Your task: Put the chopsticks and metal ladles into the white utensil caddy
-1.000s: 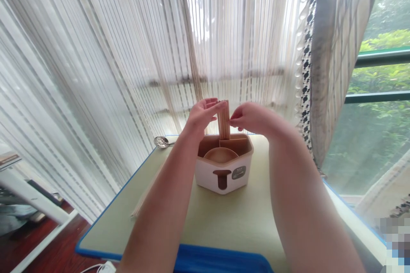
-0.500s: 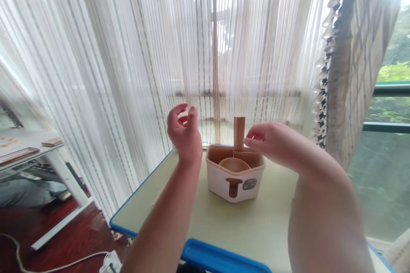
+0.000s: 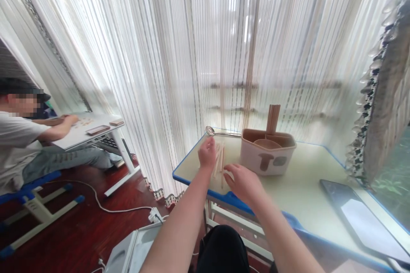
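Note:
My left hand (image 3: 207, 154) is over the far left of the table, at the left side of several loose pale chopsticks (image 3: 222, 156). Its fingers are loosely bent and partly hidden, with nothing visible in them. To the right of the chopsticks, near their closer ends, my right hand (image 3: 241, 180) is open, thumb and fingers apart. A white-and-brown utensil holder (image 3: 253, 160) stands upright to the right of both hands. From its back rises a bundle of brown chopsticks (image 3: 273, 119). Behind the hands lies a metal slotted ladle (image 3: 210, 130), its handle running toward the holder.
The pale table (image 3: 307, 170) has a blue edge. On its right side lies a dark tablet (image 3: 361, 217). Striped curtains (image 3: 179, 51) hang right behind. To the left, a person (image 3: 19, 145) sits at another white table (image 3: 72, 138). A power strip (image 3: 155, 214) lies below.
The view has swung left. My right hand has left the chopstick bundle in the holder and moved toward the loose chopsticks. My left hand has lowered from the air to beside them.

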Action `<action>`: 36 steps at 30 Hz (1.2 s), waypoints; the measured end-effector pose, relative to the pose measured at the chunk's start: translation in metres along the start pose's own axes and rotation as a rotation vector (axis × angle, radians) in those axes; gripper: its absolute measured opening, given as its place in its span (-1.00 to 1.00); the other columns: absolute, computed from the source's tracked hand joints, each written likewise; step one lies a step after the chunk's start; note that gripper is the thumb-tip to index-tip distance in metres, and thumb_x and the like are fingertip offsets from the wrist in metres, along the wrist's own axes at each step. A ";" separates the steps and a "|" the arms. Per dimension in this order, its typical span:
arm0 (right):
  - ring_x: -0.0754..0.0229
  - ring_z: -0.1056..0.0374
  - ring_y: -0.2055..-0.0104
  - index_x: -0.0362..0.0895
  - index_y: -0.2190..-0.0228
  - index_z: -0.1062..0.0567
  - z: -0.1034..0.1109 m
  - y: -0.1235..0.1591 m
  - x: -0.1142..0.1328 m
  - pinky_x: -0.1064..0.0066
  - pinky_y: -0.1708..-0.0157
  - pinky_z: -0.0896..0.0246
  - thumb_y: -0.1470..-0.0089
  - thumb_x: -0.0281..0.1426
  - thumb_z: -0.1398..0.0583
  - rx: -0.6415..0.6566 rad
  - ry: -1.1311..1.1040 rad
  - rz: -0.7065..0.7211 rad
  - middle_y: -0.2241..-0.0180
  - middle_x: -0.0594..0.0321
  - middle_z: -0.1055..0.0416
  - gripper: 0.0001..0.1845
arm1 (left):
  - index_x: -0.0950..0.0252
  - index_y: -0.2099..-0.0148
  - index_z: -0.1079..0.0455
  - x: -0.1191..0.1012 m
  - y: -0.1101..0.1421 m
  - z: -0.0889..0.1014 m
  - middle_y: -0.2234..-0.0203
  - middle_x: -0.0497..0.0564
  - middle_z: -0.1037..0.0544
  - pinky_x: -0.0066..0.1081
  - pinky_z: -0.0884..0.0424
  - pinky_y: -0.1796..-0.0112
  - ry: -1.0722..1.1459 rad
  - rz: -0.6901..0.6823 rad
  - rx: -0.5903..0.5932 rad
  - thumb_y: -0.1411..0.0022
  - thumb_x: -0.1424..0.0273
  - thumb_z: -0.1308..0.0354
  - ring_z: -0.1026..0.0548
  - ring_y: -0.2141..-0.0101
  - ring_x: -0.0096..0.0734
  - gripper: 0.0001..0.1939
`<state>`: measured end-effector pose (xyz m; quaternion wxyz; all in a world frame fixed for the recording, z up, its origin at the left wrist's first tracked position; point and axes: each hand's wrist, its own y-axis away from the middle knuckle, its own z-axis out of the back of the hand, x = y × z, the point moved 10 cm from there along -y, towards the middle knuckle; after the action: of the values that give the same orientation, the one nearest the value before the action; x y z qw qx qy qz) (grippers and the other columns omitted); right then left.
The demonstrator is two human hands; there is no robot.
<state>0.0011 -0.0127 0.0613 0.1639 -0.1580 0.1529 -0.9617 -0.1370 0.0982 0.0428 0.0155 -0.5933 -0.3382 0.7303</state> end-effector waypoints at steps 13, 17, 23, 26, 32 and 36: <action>0.14 -0.22 0.22 -0.18 0.41 -0.52 -0.052 0.000 -0.036 0.42 0.16 -0.01 -0.05 -0.45 -0.02 -0.154 0.002 -0.124 0.34 0.10 -0.42 -0.74 | 0.16 0.02 -0.40 0.015 0.027 -0.023 0.21 0.07 -0.53 -0.38 -0.31 0.14 -0.603 -0.074 0.333 -0.22 0.31 0.09 -0.45 0.19 -0.32 -0.65; 0.14 -0.22 0.24 -0.18 0.40 -0.53 -0.051 0.003 -0.038 0.42 0.18 -0.01 -0.04 -0.46 -0.02 -0.170 0.012 -0.128 0.36 0.11 -0.42 -0.73 | 0.19 0.02 -0.40 0.020 0.033 -0.035 0.18 0.13 -0.51 -0.31 -0.27 0.12 -0.850 -0.107 0.444 -0.15 0.14 0.02 -0.40 0.13 -0.21 -0.58; 0.09 -0.21 0.24 -0.21 0.41 -0.52 -0.048 0.005 -0.047 0.37 0.18 0.00 -0.04 -0.45 -0.01 -0.180 0.069 -0.219 0.35 0.07 -0.41 -0.72 | 0.22 0.14 -0.44 0.021 0.035 -0.038 0.20 0.12 -0.49 -0.27 -0.25 0.13 -0.976 -0.141 0.449 -0.09 0.22 -0.08 -0.37 0.13 -0.17 -0.69; 0.05 -0.22 0.23 -0.24 0.33 -0.50 -0.045 0.008 -0.049 0.33 0.19 -0.01 -0.04 -0.47 -0.01 -0.182 0.103 -0.269 0.33 0.03 -0.39 -0.72 | 0.26 0.23 -0.47 0.021 0.035 -0.038 0.24 0.16 -0.49 -0.26 -0.25 0.15 -0.975 -0.148 0.441 -0.13 0.27 -0.04 -0.38 0.15 -0.16 -0.74; -0.03 -0.22 0.18 -0.28 0.31 -0.49 -0.039 0.012 -0.063 0.26 0.19 -0.04 -0.06 -0.44 0.00 -0.207 0.135 -0.411 0.25 -0.11 -0.34 -0.70 | 0.33 0.32 -0.49 0.015 0.036 -0.042 0.25 0.25 -0.48 -0.20 -0.24 0.16 -0.932 -0.210 0.420 -0.16 0.29 0.02 -0.38 0.17 -0.08 -0.71; 0.00 -0.26 0.20 -0.24 0.34 -0.51 -0.046 0.009 -0.075 0.26 0.19 -0.06 -0.09 -0.45 0.03 -0.155 0.061 -0.434 0.29 -0.08 -0.37 -0.67 | 0.33 0.29 -0.49 0.016 0.035 -0.046 0.26 0.25 -0.49 -0.20 -0.23 0.15 -0.955 -0.227 0.403 -0.16 0.33 0.03 -0.39 0.17 -0.10 -0.71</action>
<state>0.0545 0.0176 -0.0027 -0.0639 -0.1699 0.1937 -0.9641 -0.0884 0.0996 0.0084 0.0523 -0.1398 -0.2227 0.9634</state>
